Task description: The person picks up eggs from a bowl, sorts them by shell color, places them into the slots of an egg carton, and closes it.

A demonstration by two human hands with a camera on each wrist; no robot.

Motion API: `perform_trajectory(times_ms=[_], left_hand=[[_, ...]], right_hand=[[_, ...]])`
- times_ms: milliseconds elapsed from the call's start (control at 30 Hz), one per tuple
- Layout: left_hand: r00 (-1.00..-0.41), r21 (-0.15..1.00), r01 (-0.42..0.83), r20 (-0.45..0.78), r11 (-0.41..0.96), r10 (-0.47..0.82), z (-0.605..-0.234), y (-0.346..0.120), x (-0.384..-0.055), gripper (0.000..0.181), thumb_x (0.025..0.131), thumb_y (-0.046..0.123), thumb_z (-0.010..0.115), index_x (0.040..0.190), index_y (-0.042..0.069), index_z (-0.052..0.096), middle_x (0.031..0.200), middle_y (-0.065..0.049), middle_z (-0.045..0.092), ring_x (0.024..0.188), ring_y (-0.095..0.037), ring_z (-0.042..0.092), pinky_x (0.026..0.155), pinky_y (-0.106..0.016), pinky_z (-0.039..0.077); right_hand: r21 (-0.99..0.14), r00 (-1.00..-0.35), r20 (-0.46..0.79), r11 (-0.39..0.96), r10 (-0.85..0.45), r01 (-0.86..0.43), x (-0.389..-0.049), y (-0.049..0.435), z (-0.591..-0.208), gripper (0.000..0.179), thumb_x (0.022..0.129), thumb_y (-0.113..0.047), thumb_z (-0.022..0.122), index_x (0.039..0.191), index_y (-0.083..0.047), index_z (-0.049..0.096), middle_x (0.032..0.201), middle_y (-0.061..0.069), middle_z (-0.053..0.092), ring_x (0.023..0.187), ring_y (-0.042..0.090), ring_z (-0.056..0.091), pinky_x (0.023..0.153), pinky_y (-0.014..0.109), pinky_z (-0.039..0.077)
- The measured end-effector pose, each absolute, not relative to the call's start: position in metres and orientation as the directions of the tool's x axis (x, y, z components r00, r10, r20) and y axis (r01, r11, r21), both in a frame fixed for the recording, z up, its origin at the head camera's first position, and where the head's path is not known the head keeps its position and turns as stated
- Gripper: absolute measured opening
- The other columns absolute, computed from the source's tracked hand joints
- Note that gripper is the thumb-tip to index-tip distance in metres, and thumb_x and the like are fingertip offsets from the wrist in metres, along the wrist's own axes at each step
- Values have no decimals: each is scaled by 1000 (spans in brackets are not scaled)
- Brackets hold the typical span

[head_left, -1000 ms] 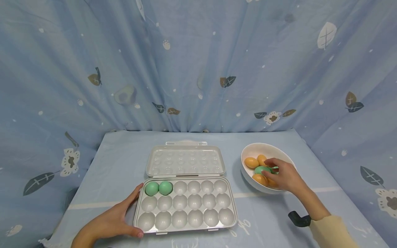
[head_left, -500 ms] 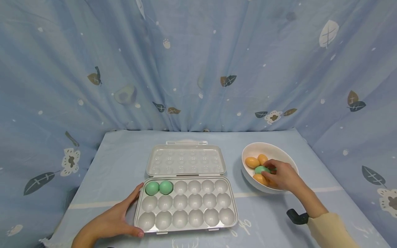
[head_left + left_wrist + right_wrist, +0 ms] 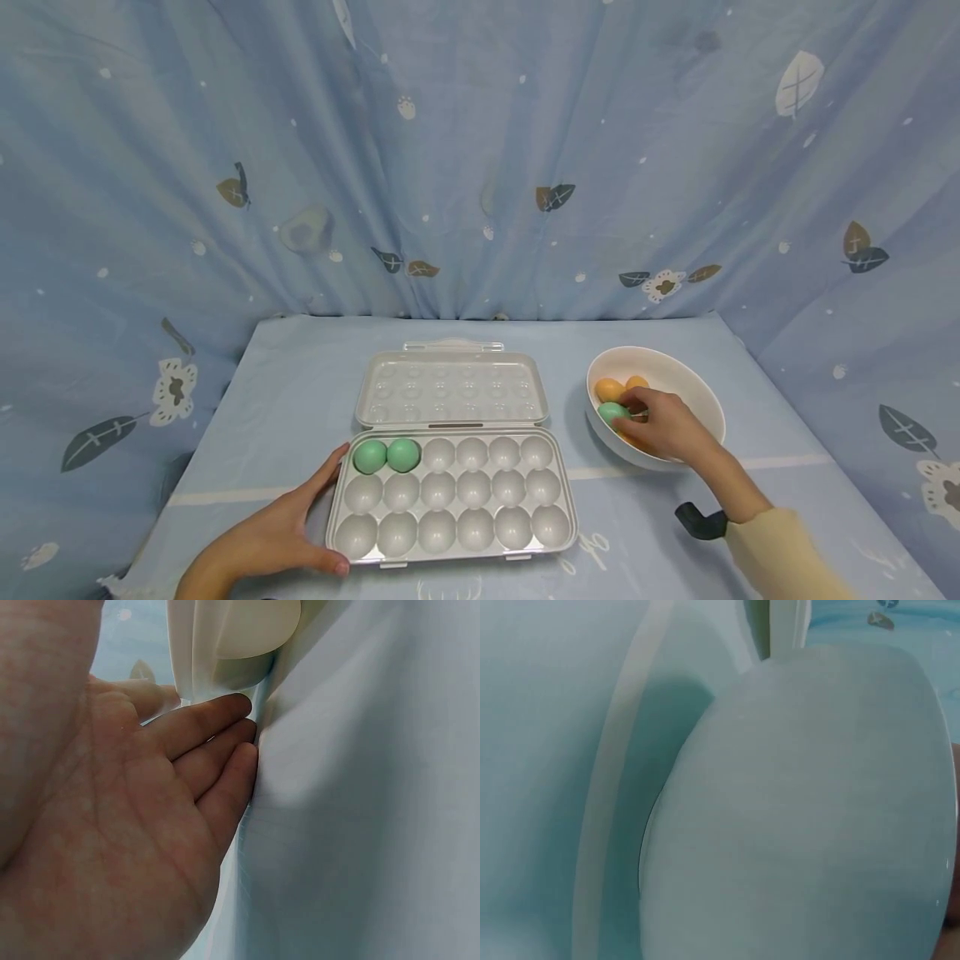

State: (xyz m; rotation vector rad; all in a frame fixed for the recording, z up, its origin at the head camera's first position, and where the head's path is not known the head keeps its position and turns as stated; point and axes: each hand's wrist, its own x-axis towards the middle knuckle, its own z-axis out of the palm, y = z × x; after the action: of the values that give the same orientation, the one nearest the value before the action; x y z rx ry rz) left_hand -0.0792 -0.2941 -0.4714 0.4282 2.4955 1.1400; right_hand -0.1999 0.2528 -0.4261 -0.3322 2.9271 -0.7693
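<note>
Step in hand, judged: picking a green egg out of the bowl. R grip (image 3: 663,423) is narrow, pinching the held egg (image 3: 611,412) btwn thumb and fingertips, inside the white bowl (image 3: 699,402), R side of the tabletop (image 3: 300,392). L grip (image 3: 273,529) is wide, fingers near-straight, thumb and fingertips at the L edge of the tray (image 3: 473,489).

Rec. for good work: pinch across the egg's fattest part, w/ light, even pressure; a smooth shell prob. slips if caught near an end. Lift straight up until clear of the rim, then travel; dragging sideways would likely bump the orange eggs (image 3: 608,389) or nudge the bowl. L grip best kept light but firm, so the tray doesn't shift.

Appearance: held egg is plain mint green, smooth, matte-looking, partly covered by fingers; no marks seen at this res. Same colour as the two seated eggs (image 3: 370,457), back row, far L of tray. Tray is pale grey, 3 rows x 6 round wells, remaining wells unfilled; translucent lid (image 3: 450,387) lies open behind it. Orange eggs: two visible, approx. same size, more orange partly hidden under R grip; total count n/a.
</note>
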Motion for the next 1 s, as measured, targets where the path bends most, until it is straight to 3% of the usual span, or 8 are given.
perform_trajectory(times_ms=[133, 467, 833, 1000], left_hand=[[-885, 779, 124, -194, 615, 424, -469, -294, -79, 133, 75, 37, 93, 167, 28, -2, 168, -19, 27, 149, -43, 28, 113, -52, 38], [-885, 795, 135, -173, 592, 433, -469, -295, -78, 132, 75, 35, 94, 168, 28, 0, 168, -20, 26, 150, -43, 28, 110, -31, 38], [-882, 794, 138, -173, 592, 438, -471, -296, -78, 132, 75, 36, 94, 167, 29, 0, 168, -18, 26, 150, -43, 28, 111, -30, 38], [-880, 798, 151, -161, 584, 448, -470, -296, -78, 131, 76, 36, 93, 168, 27, 0, 169, -18, 26, 150, -43, 28, 109, -24, 37]], right_hand=[[-497, -963, -21, 838, -270, -224, -202, 247, -428, 35, 94, -24, 76, 121, -3, 69, 113, 9, 72, 105, 28, 70, 91, 45, 58], [-480, -943, -20, 830, -333, -283, -205, 240, -430, 37, 93, -13, 77, 127, -4, 66, 116, 7, 71, 105, 25, 69, 91, 44, 58], [-511, -929, 63, 788, -365, -344, -202, 241, -425, 31, 95, -19, 75, 124, -10, 68, 114, 5, 70, 105, 24, 69, 91, 44, 58], [-548, -934, 69, 769, -350, -328, -200, 240, -417, 34, 95, -22, 76, 125, -10, 67, 117, 6, 70, 106, 25, 68, 93, 46, 58]])
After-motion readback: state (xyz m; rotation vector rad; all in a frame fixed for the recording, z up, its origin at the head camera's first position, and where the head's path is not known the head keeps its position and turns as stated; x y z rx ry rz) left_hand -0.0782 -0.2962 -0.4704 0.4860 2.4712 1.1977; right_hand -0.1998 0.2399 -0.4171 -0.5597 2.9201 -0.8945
